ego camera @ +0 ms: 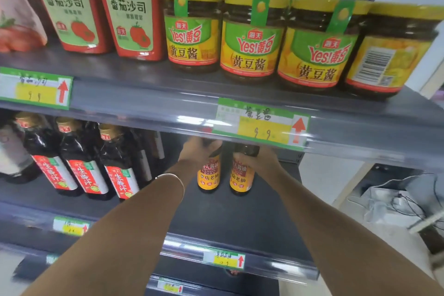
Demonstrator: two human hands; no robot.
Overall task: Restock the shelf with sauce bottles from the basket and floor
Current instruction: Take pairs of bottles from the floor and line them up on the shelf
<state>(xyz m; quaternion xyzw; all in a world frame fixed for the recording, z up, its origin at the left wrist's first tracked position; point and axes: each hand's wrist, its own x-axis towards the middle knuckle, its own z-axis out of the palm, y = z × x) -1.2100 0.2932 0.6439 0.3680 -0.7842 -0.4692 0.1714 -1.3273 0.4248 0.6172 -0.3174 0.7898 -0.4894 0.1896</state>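
Two dark sauce bottles with yellow labels stand side by side on the middle shelf [240, 221], toward its back. My left hand [195, 151] is wrapped around the neck of the left bottle [208, 179]. My right hand [258, 158] grips the neck of the right bottle [241, 180]. Both bottle tops are hidden behind the upper shelf's price rail [262, 125]. The bottles appear to rest upright on the shelf. No basket is in view.
Several red-labelled dark bottles [120, 182] stand to the left on the same shelf. Above are yellow-lidded bean paste jars [249, 36] and red ketchup pouches [129, 9]. Cables and equipment [403, 202] lie on the floor at right.
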